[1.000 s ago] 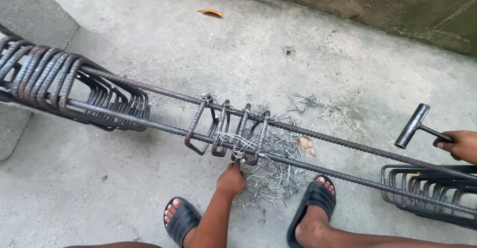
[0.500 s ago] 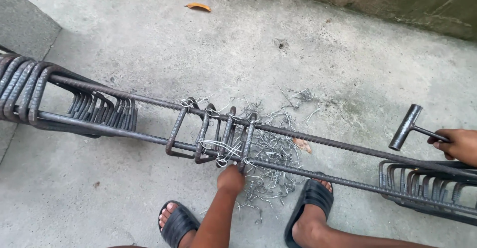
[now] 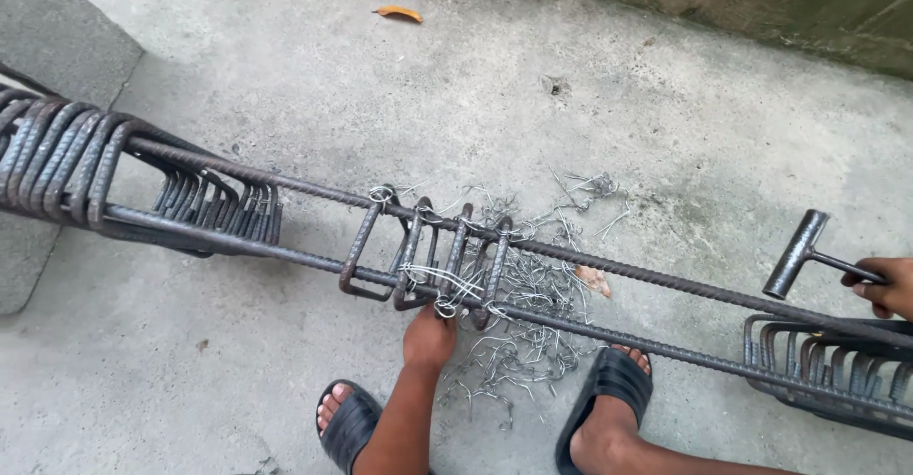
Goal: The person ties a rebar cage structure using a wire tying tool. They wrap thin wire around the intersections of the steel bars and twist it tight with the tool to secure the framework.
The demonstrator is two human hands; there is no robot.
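Steel rebar under left hand (wire-tied stirrups).

The rough grey concrete floor carries everything here, stained darker toward the upper right and scattered with small bits of grit. A loose heap of short bent grey tie-wire pieces lies on it near the middle, partly under the long rusty ribbed steel bars that run across from left to right. A single curled orange dry leaf lies well apart at the top, and a paler brown leaf scrap sits at the edge of the wire heap. Two black rubber sandals with feet in them stand on the floor at the bottom, one on each side of the heap.
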